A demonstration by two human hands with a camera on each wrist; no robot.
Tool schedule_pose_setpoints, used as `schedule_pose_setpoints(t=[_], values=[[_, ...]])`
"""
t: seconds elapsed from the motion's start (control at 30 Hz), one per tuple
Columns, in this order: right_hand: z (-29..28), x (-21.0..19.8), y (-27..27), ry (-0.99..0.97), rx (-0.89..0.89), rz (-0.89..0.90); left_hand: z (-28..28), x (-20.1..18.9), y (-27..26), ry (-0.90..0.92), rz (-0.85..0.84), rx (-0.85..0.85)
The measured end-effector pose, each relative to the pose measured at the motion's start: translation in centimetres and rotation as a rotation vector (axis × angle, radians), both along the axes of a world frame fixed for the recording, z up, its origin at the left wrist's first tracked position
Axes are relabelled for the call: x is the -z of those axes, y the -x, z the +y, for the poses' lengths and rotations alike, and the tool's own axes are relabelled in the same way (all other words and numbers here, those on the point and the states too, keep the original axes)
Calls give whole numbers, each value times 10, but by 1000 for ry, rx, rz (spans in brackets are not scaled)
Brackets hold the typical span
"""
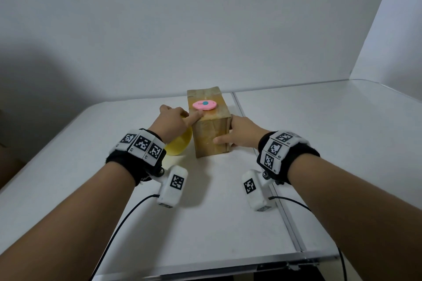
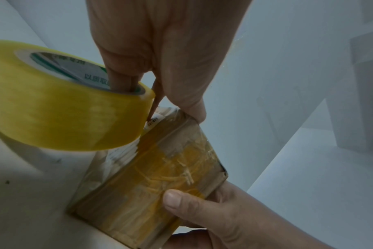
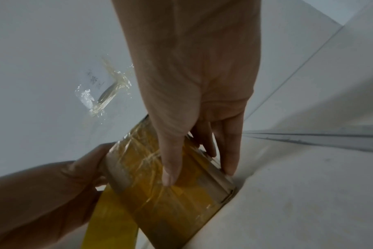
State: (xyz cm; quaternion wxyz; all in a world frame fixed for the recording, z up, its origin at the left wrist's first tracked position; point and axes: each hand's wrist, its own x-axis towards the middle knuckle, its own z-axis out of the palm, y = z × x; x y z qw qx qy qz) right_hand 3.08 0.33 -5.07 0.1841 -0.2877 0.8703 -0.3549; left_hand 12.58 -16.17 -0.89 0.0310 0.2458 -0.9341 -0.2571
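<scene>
A tape-wrapped cardboard box (image 1: 211, 134) stands on end mid-table, with a pink oval cutter (image 1: 204, 105) lying on its top. My left hand (image 1: 174, 121) holds a yellow tape roll (image 2: 64, 109) with fingers hooked into its core, beside the box's left face; its index finger lies on the box's top near edge. A yellow strip of tape (image 3: 111, 219) runs from the roll onto the box (image 3: 160, 193). My right hand (image 1: 238, 131) grips the box's right front corner, thumb (image 3: 169, 173) on the front face, fingers down the right side.
The white table (image 1: 205, 212) has a seam and metal rail (image 1: 285, 212) running front to back just right of the box. A white wall stands close behind, with a crumpled scrap of clear tape (image 3: 104, 94) stuck on it. Wrist-camera cables trail toward the table's near edge.
</scene>
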Motion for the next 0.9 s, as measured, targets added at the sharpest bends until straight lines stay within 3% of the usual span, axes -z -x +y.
schedule_pose_setpoints(t=[0.17, 0.33, 0.53, 0.77, 0.9], values=[[-2, -1, 1, -3, 20, -80, 4, 0, -3, 54, -24, 63], [-5, -1, -16, 196, 47, -349, 1, 1, -1, -11, 35, 9], [-23, 50, 11, 254, 182, -139, 0, 3, -3, 34, 63, 36], [-8, 17, -20, 143, 158, -33, 4, 2, -5, 67, -11, 107], [0, 11, -19, 115, 97, -36, 3, 1, -5, 58, 61, 59]])
